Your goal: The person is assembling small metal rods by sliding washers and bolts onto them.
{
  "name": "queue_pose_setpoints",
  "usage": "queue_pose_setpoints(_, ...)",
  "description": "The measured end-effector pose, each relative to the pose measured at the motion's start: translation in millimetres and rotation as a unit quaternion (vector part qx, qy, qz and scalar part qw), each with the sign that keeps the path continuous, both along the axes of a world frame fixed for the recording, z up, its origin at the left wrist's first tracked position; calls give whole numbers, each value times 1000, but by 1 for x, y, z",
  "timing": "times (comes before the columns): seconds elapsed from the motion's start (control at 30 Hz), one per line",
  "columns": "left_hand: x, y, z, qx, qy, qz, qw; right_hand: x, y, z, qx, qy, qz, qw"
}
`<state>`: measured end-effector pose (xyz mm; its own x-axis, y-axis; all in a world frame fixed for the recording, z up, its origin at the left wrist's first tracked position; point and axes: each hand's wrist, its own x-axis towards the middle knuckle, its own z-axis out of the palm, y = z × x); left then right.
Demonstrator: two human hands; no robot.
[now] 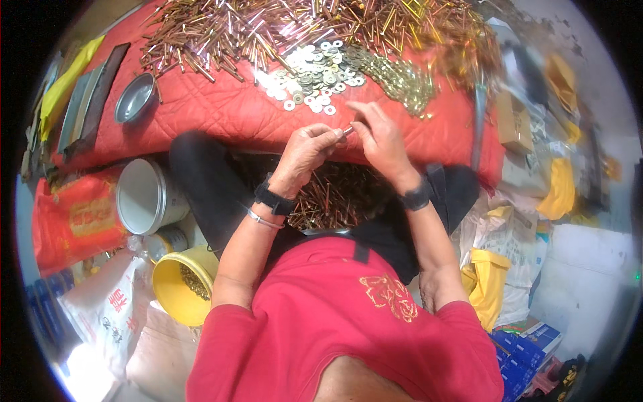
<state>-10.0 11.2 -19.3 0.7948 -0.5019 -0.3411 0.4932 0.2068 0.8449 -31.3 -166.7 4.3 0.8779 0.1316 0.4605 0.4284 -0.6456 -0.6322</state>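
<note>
In front of my lap my left hand (305,157) pinches a short, slim bolt-like metal rod (347,131) between thumb and fingers. My right hand (382,137) closes at the rod's other end, its thumb and a finger touching the tip while another finger reaches out past it. Just beyond both hands, a pile of flat round washers (321,77) lies on the red quilted cover (221,127). To the washers' right is a heap of small gold-coloured pieces (405,84), too small to make out singly. A large heap of copper-coloured rods (221,33) spreads behind them.
More rods (341,197) fill a container between my legs. At left stand a metal bowl (136,98), a white bucket (144,196) and a yellow bucket (181,288) holding small brass-coloured pieces. On the right are a cardboard box (514,124), a yellow bag (489,285) and blue boxes (526,352).
</note>
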Motion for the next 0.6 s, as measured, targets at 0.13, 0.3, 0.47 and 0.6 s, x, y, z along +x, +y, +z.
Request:
queue_pose_setpoints(0.13,-2,3,-3,17,9,-28,999,-1,0,-4,34,90,-13,995)
queue_pose_setpoints(0.3,1,6,-2,11,19,-32,999,-1,5,2,35,50,4,998)
queue_pose_setpoints(0.47,1,10,2,16,25,-35,999,1,5,4,75,132,-18,988)
queue_pose_setpoints(0.6,4,9,-2,22,16,-43,999,6,1,-1,78,155,22,984)
